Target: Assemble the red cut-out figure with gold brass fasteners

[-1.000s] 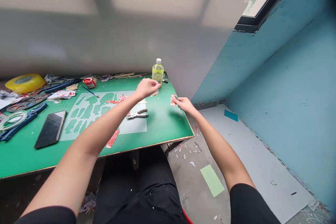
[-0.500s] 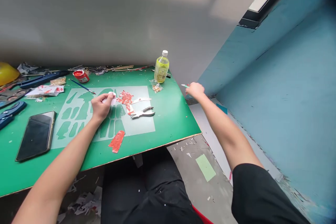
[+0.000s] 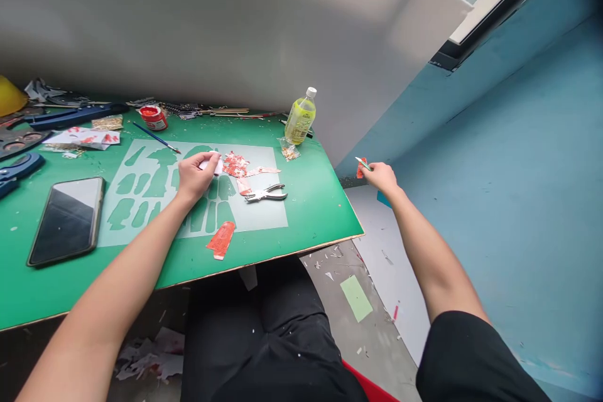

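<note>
My left hand is closed around a small white piece, perhaps paper, above a translucent stencil sheet with several cut-out shapes. Beyond the table's right edge, my right hand pinches a slim tool with a pale green body and a light pointed tip. Next to that tip shows a small orange-red piece; whether my fingers hold it too, I cannot tell. Red-smeared paper pieces lie right of my left hand, beside a hole-punch plier. An orange-red painted cut-out rests nearer me.
A yellow liquid bottle stands at the back right by a small bag of bits. Further left are a red paint jar, a paintbrush, a phone and blue-handled tools. Paper scraps litter the floor.
My right hand has moved further right from the table edge, and an orange-red piece now shows beside its tool. My left hand stays closed over the sheet. The whole view has shifted slightly.
</note>
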Motion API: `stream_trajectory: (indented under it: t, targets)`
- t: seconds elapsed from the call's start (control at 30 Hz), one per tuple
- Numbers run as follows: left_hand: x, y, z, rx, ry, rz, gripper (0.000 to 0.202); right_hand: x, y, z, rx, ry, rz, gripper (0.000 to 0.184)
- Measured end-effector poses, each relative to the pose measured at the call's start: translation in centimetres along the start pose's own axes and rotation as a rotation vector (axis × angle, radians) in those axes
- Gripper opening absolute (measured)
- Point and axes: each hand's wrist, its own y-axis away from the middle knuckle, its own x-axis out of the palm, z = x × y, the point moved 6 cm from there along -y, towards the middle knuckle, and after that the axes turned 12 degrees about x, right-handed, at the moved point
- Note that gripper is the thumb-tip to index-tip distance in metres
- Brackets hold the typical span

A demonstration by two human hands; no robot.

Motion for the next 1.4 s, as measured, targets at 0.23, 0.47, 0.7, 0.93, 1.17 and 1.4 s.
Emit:
stream_trajectory:
  t: [0.23,0.47,0.7,0.93,1.17,1.4]
  targets:
    - [0.3,0.1,-0.1,-0.074,0.135,0.049,0.074,8.2,4.7,7.4,-0.17,-0.227,0.444,0.059]
    - [1.0,0.5,-2.4,-0.166,0.326,-0.022,0.058,6.0,8.3,13.7,-0.216,-0.884,0.308,0.059]
    - [3.1,2.0,-3.4,-0.299,0.436,0.084,0.052,10.9,13.4,23.7,-0.403,-1.067,0.758,0.057]
    - [3.9,2.7,-2.5,-0.445,0.513,0.201,0.046,15.8,12.8,23.1,-0.326,-1.129,0.785,0.054]
    - [4.3,3.0,-2.5,-0.472,0.482,0.219,0.04,13.7,16.5,22.7,-0.368,-1.312,0.983,0.043]
    - [4.4,3.4,-1.9,-0.501,0.382,0.253,0.047,13.5,22.7,20.9,-0.302,-1.252,1.547,0.038]
